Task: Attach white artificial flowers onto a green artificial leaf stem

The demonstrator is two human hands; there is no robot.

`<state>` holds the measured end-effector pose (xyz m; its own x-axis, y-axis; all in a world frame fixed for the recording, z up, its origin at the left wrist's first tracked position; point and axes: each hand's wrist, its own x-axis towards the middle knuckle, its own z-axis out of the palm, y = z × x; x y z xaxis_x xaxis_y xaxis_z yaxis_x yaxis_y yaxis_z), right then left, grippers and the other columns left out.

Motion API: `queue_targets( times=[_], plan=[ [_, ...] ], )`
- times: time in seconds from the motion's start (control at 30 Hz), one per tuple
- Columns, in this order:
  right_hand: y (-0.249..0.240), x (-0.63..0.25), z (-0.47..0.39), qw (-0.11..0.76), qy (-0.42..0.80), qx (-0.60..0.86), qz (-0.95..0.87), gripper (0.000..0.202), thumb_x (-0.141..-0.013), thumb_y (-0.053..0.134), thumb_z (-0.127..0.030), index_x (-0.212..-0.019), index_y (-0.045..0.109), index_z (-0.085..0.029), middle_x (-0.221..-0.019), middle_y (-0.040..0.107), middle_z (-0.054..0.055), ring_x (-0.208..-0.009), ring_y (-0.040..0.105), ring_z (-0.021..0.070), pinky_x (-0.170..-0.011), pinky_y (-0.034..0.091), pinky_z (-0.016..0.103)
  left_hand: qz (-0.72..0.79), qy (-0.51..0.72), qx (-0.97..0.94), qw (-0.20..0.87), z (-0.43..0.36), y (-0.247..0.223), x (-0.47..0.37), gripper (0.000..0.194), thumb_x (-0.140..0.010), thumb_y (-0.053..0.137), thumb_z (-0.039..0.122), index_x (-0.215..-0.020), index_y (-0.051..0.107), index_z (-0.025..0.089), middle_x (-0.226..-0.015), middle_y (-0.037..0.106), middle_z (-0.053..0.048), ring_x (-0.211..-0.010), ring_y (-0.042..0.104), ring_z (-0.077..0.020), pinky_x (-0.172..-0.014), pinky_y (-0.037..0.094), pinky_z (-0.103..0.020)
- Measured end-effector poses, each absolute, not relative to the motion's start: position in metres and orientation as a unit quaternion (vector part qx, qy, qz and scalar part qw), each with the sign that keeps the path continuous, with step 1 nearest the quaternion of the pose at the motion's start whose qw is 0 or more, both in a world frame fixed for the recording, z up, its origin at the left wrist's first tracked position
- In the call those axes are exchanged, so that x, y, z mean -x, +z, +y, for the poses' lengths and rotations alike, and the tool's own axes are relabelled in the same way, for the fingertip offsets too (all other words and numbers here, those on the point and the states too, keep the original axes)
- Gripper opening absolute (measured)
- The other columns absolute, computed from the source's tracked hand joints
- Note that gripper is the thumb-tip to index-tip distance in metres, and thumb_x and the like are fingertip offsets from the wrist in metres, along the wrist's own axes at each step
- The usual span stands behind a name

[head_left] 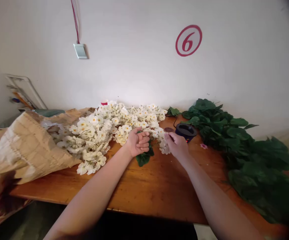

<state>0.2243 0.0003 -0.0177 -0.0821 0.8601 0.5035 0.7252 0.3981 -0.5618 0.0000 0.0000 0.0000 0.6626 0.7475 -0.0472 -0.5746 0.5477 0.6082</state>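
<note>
My left hand (138,143) is turned palm up with its fingers curled. Dark green leaves (144,159) stick out below and above its fingers, apparently a leaf sprig in its grip, though the stem is hidden. To its right, my right hand (178,145) is closed in a pinch. A sprig of white artificial flowers (164,146) hangs at those fingertips; its stem is hard to make out. Just behind the right hand stands a small black pot (185,130) with a red light. Beyond both hands spreads a large heap of white flowers (94,128) with yellow centres.
A torn brown paper sack (32,146) lies at the left, flowers spilling from it. Piled green leaves (236,140) cover the right side of the wooden table (156,190). A pink blossom (203,146) and a brown disc (168,129) lie near the pot. A wall closes the back.
</note>
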Motion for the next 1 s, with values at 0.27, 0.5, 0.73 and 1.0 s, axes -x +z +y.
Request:
queue_targets(
  times=[0.27,0.5,0.73,1.0],
  plan=[
    [-0.016,-0.213,-0.013,0.47,0.084,0.55,-0.686,0.03,-0.093,0.046,-0.048,-0.097,0.06,-0.023,-0.071,0.065,0.0,-0.06,0.058,0.0169,-0.06,0.039,0.027,0.123,0.455,-0.268,0.84,-0.001,-0.005,0.0,0.041,-0.089,0.043,0.052,-0.076,0.061,0.017,-0.055,0.042,0.002,-0.038,0.03,-0.0086,-0.045,0.029,-0.026],
    [-0.007,-0.225,-0.006,0.295,0.051,0.505,-0.81,0.016,-0.085,0.06,-0.037,-0.085,0.066,-0.023,-0.097,0.069,0.005,-0.097,0.061,0.0232,-0.077,0.041,0.031,0.186,0.518,-0.383,0.742,0.002,-0.003,0.001,0.046,-0.086,0.04,0.06,-0.076,0.057,0.019,-0.06,0.045,0.002,-0.043,0.037,-0.0105,-0.049,0.035,-0.028],
    [-0.005,-0.232,0.001,0.338,0.086,0.459,-0.817,0.018,-0.089,0.057,-0.031,-0.076,0.065,-0.022,-0.082,0.068,0.002,-0.078,0.062,0.0176,-0.071,0.042,0.029,0.37,0.452,-0.694,0.421,-0.007,0.004,-0.005,0.032,-0.07,0.074,0.048,-0.073,0.064,0.019,-0.074,0.061,-0.002,-0.071,0.054,-0.0176,-0.07,0.041,-0.03],
    [-0.016,-0.227,0.009,0.537,0.15,0.38,-0.738,0.015,-0.087,0.06,-0.031,-0.076,0.064,-0.021,-0.087,0.063,0.005,-0.088,0.06,0.0204,-0.079,0.047,0.033,0.404,0.28,-0.87,0.04,-0.018,-0.003,-0.016,0.038,-0.075,0.072,0.031,-0.112,0.065,0.024,-0.114,0.057,-0.009,-0.105,0.054,-0.0275,-0.091,0.044,-0.04]
  ],
)
